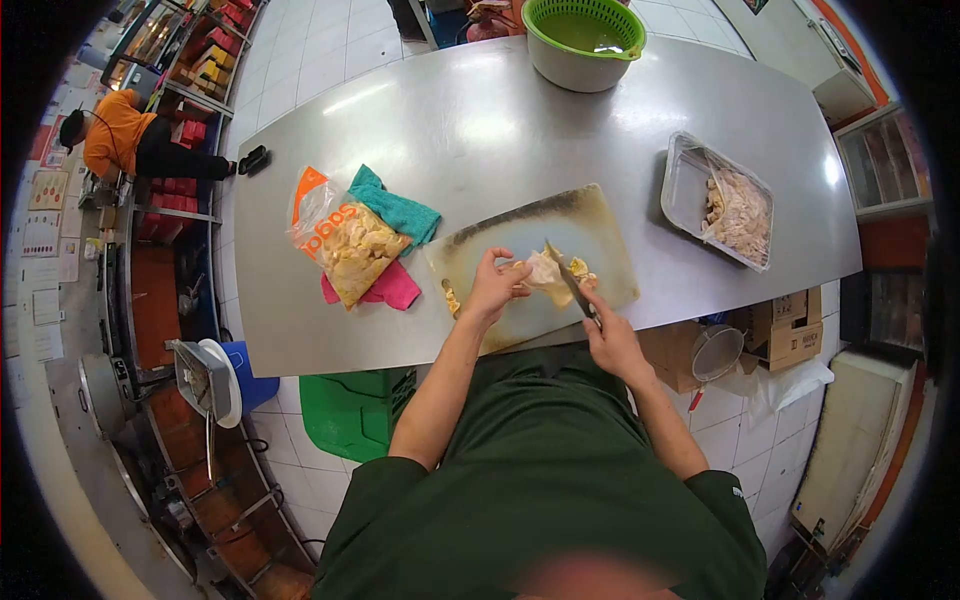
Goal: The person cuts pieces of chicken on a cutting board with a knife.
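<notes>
My right hand [612, 338] grips a knife [571, 282], its blade lying across pale raw meat that looks like chicken. My left hand [493, 285] has its fingers bent at the left edge of the chicken piece [543, 272], holding it. Small yellowish bits [580, 268] lie just right of the blade. Beneath is a worn cutting board [480, 250] with a dark stained far edge. More yellowish scraps [452, 298] sit at the board's left side.
A plastic bag of yellowish pieces [360, 250] rests by a teal cloth [395, 208] and a pink cloth [398, 287]. Right of the board is a metal tray [685, 185] of raw meat. A green colander sits in a tub [572, 68] at the far edge. Someone in orange [118, 135] bends at far left.
</notes>
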